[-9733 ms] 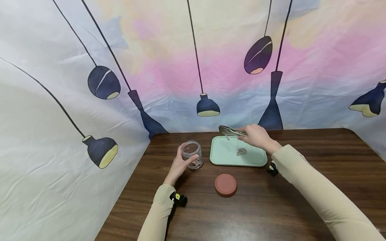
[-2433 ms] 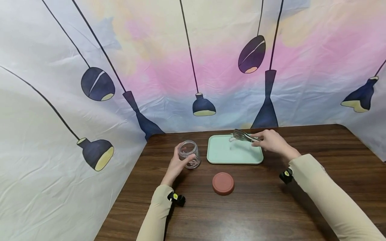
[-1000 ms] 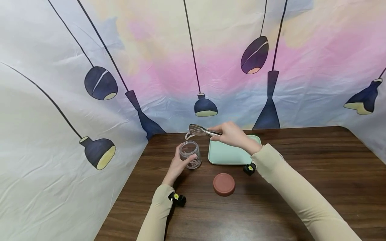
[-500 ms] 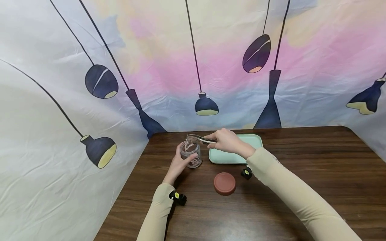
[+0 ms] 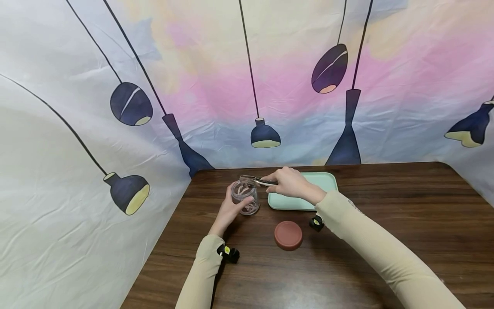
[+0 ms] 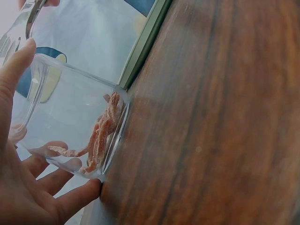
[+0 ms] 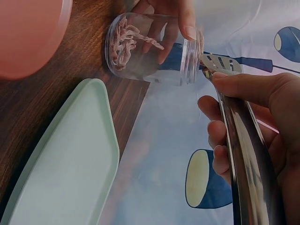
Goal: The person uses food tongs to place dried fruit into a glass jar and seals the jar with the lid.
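In the head view my left hand (image 5: pixel 227 213) grips a clear jar (image 5: pixel 253 207) standing on the table, thumb and fingers curled round its sides. Wrinkled reddish-brown dried strips (image 6: pixel 101 133) lie heaped at the jar's bottom. One strip leans up from the heap towards the mouth. My right hand (image 5: pixel 290 183) holds metal tongs (image 7: pixel 248 159) at the handle. Their slotted head (image 7: pixel 220 62) is right at the jar's open mouth, and no strip shows between the tips in the right wrist view.
A pale green tray (image 5: pixel 325 182) sits right of the jar, partly hidden under my right hand and forearm. The round red lid (image 5: pixel 288 234) lies on the brown wooden table (image 5: pixel 266 279) in front of the tray. A cloth printed with lamps (image 5: pixel 216 86) hangs behind the table.
From above the tray, the tongs have moved left with a strip and come down to the jar's mouth. That strip is now inside the jar. My left hand has kept its grip.
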`<state>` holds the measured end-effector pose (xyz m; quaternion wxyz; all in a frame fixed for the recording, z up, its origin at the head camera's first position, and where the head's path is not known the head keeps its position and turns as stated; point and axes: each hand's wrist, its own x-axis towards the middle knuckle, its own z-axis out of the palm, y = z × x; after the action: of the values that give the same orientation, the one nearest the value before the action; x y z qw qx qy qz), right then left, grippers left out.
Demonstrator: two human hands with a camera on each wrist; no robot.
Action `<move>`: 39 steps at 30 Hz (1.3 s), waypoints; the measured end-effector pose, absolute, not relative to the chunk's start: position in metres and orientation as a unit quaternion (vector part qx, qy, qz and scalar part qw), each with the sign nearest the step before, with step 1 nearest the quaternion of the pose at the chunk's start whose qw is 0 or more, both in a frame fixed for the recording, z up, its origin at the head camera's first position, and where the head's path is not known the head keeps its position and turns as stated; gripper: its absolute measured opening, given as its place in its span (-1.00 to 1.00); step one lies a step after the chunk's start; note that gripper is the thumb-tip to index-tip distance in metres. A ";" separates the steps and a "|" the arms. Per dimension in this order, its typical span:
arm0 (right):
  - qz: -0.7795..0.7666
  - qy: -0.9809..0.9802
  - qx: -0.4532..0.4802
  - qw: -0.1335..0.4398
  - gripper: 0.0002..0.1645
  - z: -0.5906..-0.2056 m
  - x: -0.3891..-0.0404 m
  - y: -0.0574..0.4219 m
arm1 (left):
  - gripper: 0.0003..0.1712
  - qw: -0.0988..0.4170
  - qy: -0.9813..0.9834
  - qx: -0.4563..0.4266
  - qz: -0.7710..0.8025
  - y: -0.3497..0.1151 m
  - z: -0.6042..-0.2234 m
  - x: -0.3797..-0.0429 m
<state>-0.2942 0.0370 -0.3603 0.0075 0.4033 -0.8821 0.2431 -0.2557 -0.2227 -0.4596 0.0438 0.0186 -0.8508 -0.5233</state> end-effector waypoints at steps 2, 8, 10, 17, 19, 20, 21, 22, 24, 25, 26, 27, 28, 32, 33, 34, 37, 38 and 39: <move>0.242 -0.882 0.405 0.009 -0.50 -0.361 -0.294 0.037 | 0.14 0.039 -0.847 0.014 -0.530 -0.222 -0.458 -0.256; 0.237 -0.884 0.403 0.006 -0.49 -0.361 -0.295 0.037 | 0.11 0.040 -0.843 0.001 -0.536 -0.220 -0.455 -0.253; 0.237 -0.884 0.402 0.003 -0.49 -0.361 -0.294 0.037 | 0.11 0.044 -0.843 0.002 -0.535 -0.220 -0.454 -0.252; 0.234 -0.886 0.401 0.002 -0.49 -0.359 -0.292 0.037 | 0.15 0.054 -0.849 0.007 -0.526 -0.221 -0.457 -0.253; 0.234 -0.885 0.402 0.003 -0.49 -0.359 -0.292 0.038 | 0.14 0.054 -0.851 0.009 -0.523 -0.222 -0.458 -0.254; 0.234 -0.885 0.403 0.003 -0.49 -0.359 -0.292 0.038 | 0.14 0.054 -0.851 0.010 -0.522 -0.222 -0.458 -0.254; 0.233 -0.885 0.403 0.003 -0.49 -0.359 -0.292 0.039 | 0.14 0.053 -0.851 0.012 -0.522 -0.222 -0.458 -0.254; 0.233 -0.885 0.404 0.003 -0.49 -0.360 -0.292 0.039 | 0.14 0.052 -0.852 0.014 -0.521 -0.222 -0.458 -0.254; 0.232 -0.885 0.403 0.003 -0.49 -0.360 -0.293 0.040 | 0.15 0.051 -0.853 0.016 -0.519 -0.222 -0.459 -0.254; 0.230 -0.886 0.403 0.003 -0.49 -0.360 -0.292 0.041 | 0.16 0.051 -0.854 0.017 -0.518 -0.221 -0.458 -0.254; 0.230 -0.886 0.402 0.002 -0.49 -0.360 -0.292 0.041 | 0.17 0.052 -0.853 0.018 -0.518 -0.221 -0.459 -0.254; 0.230 -0.886 0.402 0.001 -0.48 -0.360 -0.292 0.041 | 0.17 0.052 -0.853 0.019 -0.518 -0.221 -0.459 -0.254; 0.231 -0.886 0.402 0.000 -0.48 -0.360 -0.292 0.041 | 0.18 0.053 -0.854 0.019 -0.517 -0.221 -0.459 -0.255; 0.236 -0.884 0.403 -0.004 -0.48 -0.360 -0.292 0.042 | 0.19 0.056 -0.856 0.017 -0.513 -0.222 -0.460 -0.255; 0.236 -0.884 0.403 -0.005 -0.48 -0.360 -0.292 0.042 | 0.19 0.056 -0.857 0.018 -0.513 -0.222 -0.460 -0.255; 0.238 -0.884 0.403 -0.005 -0.48 -0.360 -0.292 0.042 | 0.19 0.056 -0.857 0.018 -0.512 -0.222 -0.460 -0.255; 0.239 -0.884 0.403 -0.006 -0.48 -0.360 -0.292 0.042 | 0.18 0.053 -0.856 0.019 -0.514 -0.222 -0.460 -0.254; 0.240 -0.883 0.402 -0.006 -0.48 -0.360 -0.292 0.042 | 0.17 0.052 -0.856 0.018 -0.515 -0.222 -0.459 -0.254; 0.241 -0.883 0.402 -0.006 -0.48 -0.360 -0.291 0.042 | 0.16 0.052 -0.856 0.018 -0.514 -0.222 -0.459 -0.254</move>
<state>-0.2915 0.0417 -0.3598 -0.0060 0.4017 -0.8834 0.2413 -0.2539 -0.2223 -0.4590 0.0523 0.0176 -0.8559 -0.5141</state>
